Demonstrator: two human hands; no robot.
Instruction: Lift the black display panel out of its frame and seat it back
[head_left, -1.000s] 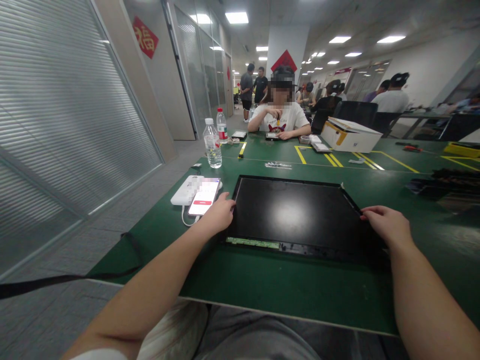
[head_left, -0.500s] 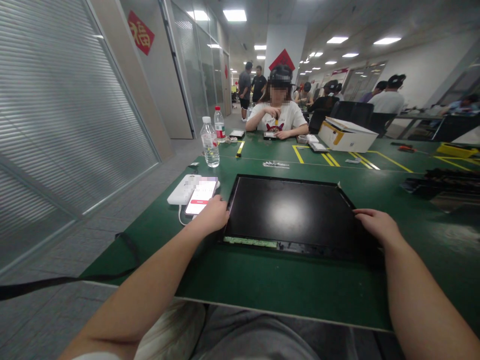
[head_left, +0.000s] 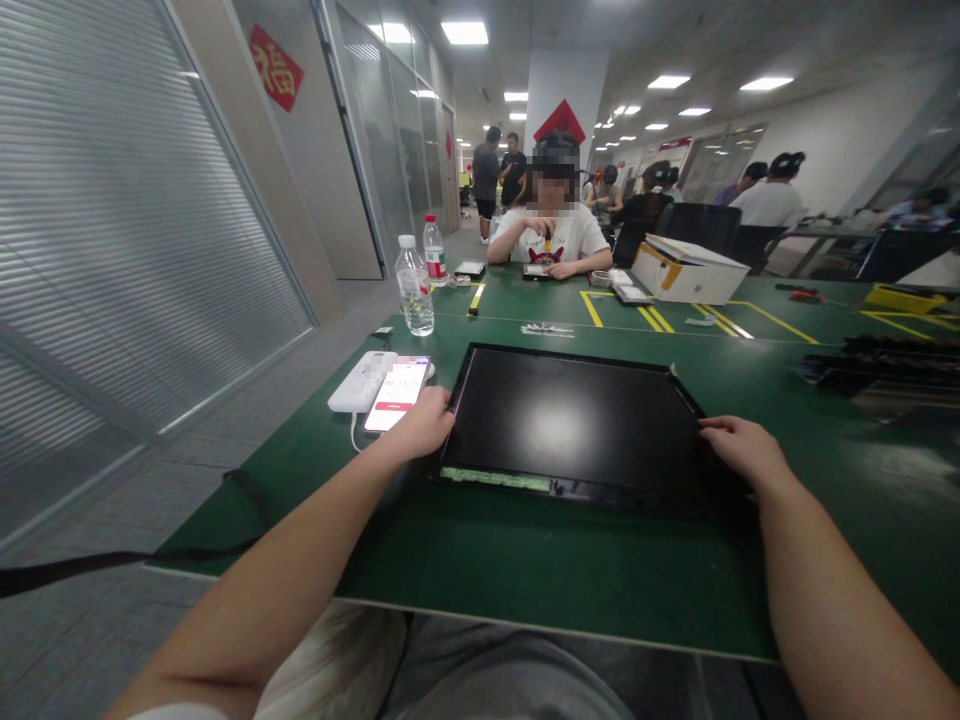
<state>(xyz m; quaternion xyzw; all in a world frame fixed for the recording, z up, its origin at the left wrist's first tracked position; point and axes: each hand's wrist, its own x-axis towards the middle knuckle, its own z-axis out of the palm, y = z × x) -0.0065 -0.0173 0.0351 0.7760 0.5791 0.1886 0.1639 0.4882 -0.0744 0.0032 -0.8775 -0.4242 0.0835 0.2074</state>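
Note:
A wide black screen panel (head_left: 570,410) lies on the green table in front of me, with a pale green strip (head_left: 495,478) along the left part of its near edge. My left hand (head_left: 427,422) grips the panel's left edge with bent fingers. At the right edge, my right hand (head_left: 739,445) holds the frame between thumb and fingers. Just left of my left hand, a lit phone (head_left: 397,393) leans on a white box-like device (head_left: 358,382), with a white cable below it.
Two plastic bottles (head_left: 415,290) stand at the back left. Across the table (head_left: 570,570) sits a person (head_left: 551,235) handling a small device. A white box (head_left: 686,270) is at the back right, and dark parts (head_left: 885,370) are piled at the right.
The far edge of the panel appears slightly higher in view, with both hands still at its sides. The whole view has shifted a little.

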